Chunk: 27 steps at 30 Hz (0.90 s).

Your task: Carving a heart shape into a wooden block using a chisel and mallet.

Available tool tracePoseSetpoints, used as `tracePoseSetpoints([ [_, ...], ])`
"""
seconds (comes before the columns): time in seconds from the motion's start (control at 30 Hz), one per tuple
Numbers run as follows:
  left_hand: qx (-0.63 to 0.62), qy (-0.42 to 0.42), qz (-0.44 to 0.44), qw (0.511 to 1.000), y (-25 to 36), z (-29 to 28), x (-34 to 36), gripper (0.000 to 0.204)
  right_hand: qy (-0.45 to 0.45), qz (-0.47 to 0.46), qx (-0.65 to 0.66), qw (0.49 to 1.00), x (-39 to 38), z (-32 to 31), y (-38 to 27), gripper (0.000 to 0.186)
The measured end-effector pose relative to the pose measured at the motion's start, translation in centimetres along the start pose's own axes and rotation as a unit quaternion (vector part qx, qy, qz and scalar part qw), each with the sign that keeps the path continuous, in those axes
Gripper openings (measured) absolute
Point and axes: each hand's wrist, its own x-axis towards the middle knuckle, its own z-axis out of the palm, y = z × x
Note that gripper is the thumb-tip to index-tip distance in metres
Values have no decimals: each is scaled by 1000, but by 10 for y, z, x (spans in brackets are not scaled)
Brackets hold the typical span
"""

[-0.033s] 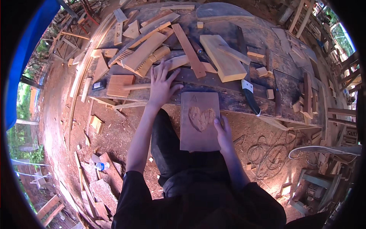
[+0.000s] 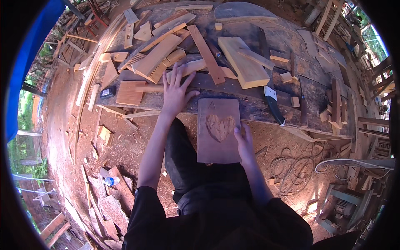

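Observation:
A flat brown wooden board (image 2: 218,152) with a hollowed heart carved in its face rests upright or tilted against my lap at the bench's front edge. My right hand (image 2: 246,145) grips its right edge, thumb on the front and the other fingers largely behind. My left hand (image 2: 176,92) lies on the bench, palm down with fingers spread. Beside its fingers a light wooden stick (image 2: 152,88) runs left to a reddish, grooved wooden block (image 2: 130,93); whether the two are joined I cannot tell. Past my fingertips lies a pale wood piece (image 2: 192,66).
The worn workbench (image 2: 233,93) carries many offcuts, a thick pale block (image 2: 246,66) and a saw (image 2: 273,106) with a black handle. A small black box (image 2: 108,92) sits at the left. Coiled cable (image 2: 291,171) and a motor machine (image 2: 343,208) are on the floor at right.
The carved board has risen slightly toward the bench. My left hand has shifted a little, and the light stick beside it now lies slightly farther from me. My right hand keeps its hold.

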Motion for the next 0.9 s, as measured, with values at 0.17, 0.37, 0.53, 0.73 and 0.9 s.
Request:
tracePoseSetpoints([
  [0.17,5,19,-28,999,11,-5,1,77,-1,18,37,999,21,6,0,47],
  [0.37,-55,90,-90,990,26,-9,-30,64,28,-25,22,999,21,15,11,40],
  [0.53,-232,128,-284,922,103,-30,-97,52,36,-52,-31,998,23,11,22,38],
  [0.73,-653,-47,-470,592,136,-18,-140,47,41,-135,-336,931,22,11,3,36],
  [0.9,-637,-62,-450,623,129,-13,-144,44,-28,-158,-626,763,25,22,-96,22],
])
